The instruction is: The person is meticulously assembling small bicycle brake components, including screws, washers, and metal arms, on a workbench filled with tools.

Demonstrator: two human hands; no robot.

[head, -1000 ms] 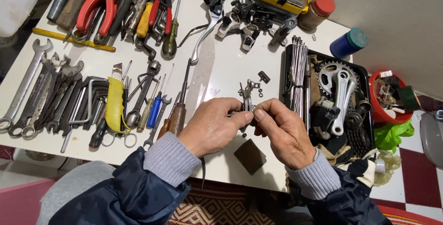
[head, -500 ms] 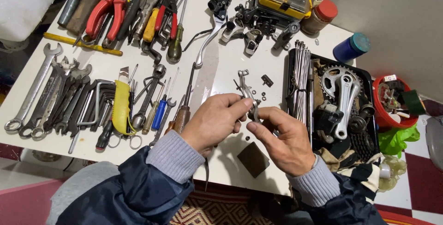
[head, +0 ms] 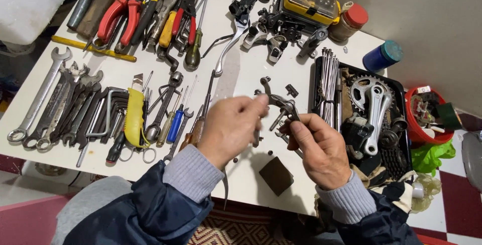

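Counter, white, smooth. Left edge: row of steel wrenches, dull grey; then screwdrivers, blue and wood handles. Far left corner: red-handled pliers.

Near edge, middle: left hand, fingertips pinched on one end of a small metal brake part; right hand, curled closed round its other end, part held just above the counter. Judged best kept low over the counter, grip firm, so loose pieces drop within reach.

Right edge: black tray, toothed chainring, greasy.
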